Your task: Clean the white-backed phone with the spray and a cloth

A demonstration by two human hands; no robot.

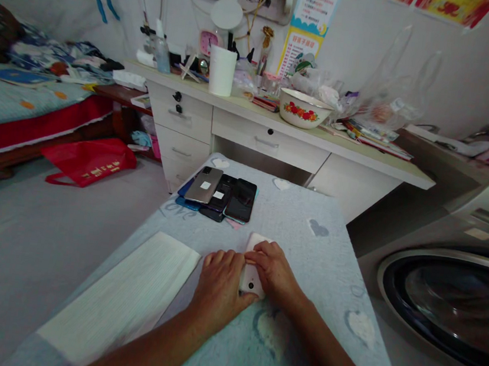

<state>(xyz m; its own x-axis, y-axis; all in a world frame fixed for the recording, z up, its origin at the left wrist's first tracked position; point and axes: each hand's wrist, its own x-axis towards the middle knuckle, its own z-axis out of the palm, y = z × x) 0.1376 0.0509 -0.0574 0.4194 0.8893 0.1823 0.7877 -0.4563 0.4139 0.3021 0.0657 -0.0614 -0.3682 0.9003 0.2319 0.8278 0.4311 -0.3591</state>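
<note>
A white phone (251,280) lies on the cloth-covered table with its back up, a small dark round camera near its lower end. My left hand (224,278) grips its left side, with the thumb along the lower edge. Across the phone's middle, my right hand (273,268) has its fingers bent and pressed together near the left edge. Whether something thin sits under those fingertips is hidden. Beyond my hands is a pile of phones: a grey phone (204,184) with a white sticker on top, and a black phone (241,200) at the right.
To the left lies a flat stack of whitish sheets (123,296). Behind the table stands a white desk (237,127) bearing a white cup (221,71) and a flowered bowl (305,108). A washing machine (487,236) is at the right; a red bag (95,162) rests on the floor.
</note>
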